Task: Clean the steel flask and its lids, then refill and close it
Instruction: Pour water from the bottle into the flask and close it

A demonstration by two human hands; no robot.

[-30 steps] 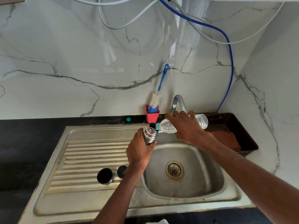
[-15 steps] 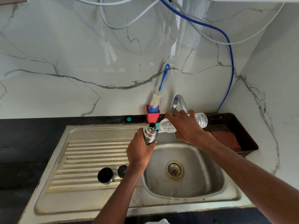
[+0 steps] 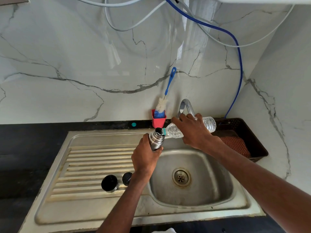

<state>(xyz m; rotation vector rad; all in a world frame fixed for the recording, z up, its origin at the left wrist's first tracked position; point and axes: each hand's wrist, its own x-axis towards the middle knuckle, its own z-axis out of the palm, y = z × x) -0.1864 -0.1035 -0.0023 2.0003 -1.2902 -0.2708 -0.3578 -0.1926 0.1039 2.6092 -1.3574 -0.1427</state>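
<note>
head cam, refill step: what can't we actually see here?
- Water level inside the flask: dark mouth, head view, too small.
- Flask's lower body: covered by the left hand.
- Middle of the plastic bottle: wrapped by the right hand.
- Smaller lid: partly behind the left wrist.
- Tap outlet: behind the right hand.

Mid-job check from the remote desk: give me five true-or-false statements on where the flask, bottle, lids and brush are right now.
1. The left hand grips the steel flask. True.
2. The right hand tips a plastic water bottle at the flask's mouth. True.
3. Both lids are screwed on the flask. False: they sit on the drainboard.
4. The bottle brush is inside the flask. False: it stands in the red holder.
5. The flask rests in the basin. False: it is held above the sink.
</note>
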